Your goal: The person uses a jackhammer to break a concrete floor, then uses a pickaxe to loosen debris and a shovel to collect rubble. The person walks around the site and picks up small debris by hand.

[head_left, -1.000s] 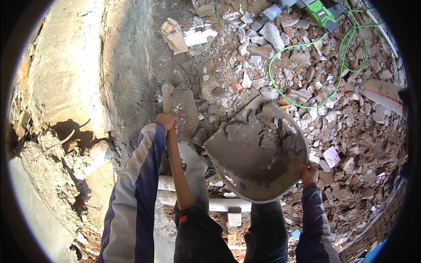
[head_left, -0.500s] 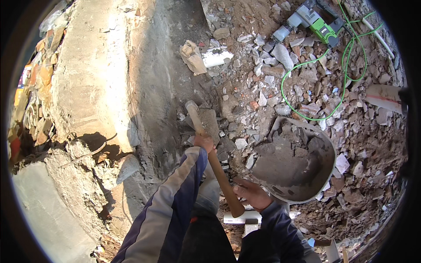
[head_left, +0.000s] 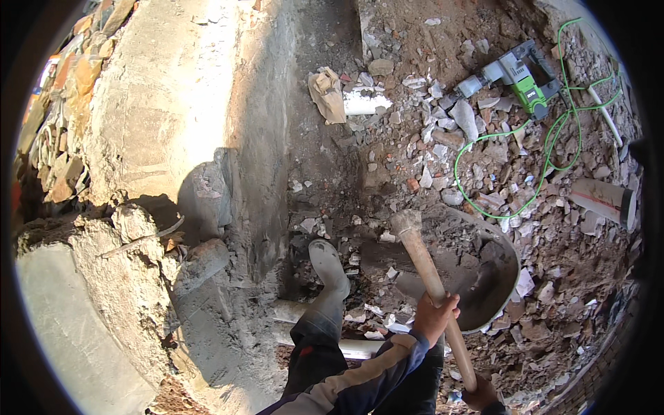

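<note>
My left hand (head_left: pixel 436 318) grips the wooden handle of a hoe (head_left: pixel 427 266) partway along its length. At the handle's lower end, my right hand (head_left: pixel 481 395) is closed round it, partly hidden near the picture's bottom edge. The handle slants up and left, its head end over a dark, worn basin (head_left: pixel 513 266) with grey-brown soil and rubble in it. I cannot clearly make out the hoe's blade against the dark soil. To the left of the basin, my grey rubber boot (head_left: pixel 327 266) stands on the dirt.
A green and grey power hammer (head_left: pixel 529 90) with a green cable (head_left: pixel 515 216) lies on rubble at the upper right. A crumpled paper bag (head_left: pixel 326 95) sits beside a white pipe piece (head_left: pixel 364 102). Left of the trench runs a concrete ledge (head_left: pixel 162 131). Another white pipe (head_left: pixel 360 348) crosses near my legs.
Both hands have moved right with the hoe, whose head went from the trench to over the basin. My right hand has closed on the handle's end. The whole view has shifted.
</note>
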{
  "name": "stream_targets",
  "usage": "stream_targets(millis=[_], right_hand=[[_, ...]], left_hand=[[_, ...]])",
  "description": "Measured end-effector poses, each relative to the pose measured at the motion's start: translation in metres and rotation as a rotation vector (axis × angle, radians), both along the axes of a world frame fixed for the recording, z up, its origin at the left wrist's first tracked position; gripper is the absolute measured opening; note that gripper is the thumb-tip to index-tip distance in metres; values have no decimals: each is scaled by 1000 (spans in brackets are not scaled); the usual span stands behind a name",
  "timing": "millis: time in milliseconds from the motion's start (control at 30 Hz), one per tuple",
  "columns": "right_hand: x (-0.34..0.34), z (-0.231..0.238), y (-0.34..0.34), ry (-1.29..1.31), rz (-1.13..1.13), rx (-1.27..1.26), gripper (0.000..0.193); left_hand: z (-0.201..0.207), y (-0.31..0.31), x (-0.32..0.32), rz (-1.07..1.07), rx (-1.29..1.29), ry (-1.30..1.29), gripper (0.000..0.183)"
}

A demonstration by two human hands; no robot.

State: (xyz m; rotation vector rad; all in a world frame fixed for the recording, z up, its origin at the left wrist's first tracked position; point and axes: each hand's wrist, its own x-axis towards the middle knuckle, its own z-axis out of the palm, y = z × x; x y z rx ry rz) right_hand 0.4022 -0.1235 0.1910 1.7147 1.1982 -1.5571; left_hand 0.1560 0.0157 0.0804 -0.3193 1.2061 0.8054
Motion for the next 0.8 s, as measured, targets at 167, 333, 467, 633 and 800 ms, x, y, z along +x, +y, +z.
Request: stream_targets(millis=[167,333,467,633,800], right_hand=[[-130,-81,32,332,-236,232,40],[-334,-213,113,573,-409,374,34],[-406,-263,129,571,-615,149,31],[-382,-247,72,557,-772,-123,32],[-356,-190,35,392,-461,73,29]], left_hand=[[-30,58,-108,-23,341,409,26],[-121,148,-249,-227,389,973,30],[-199,148,-295,-541,132,1108,37],[-230,79,-262,-865,-23,1390,50],[-225,13,-258,-565,-218,951,41]])
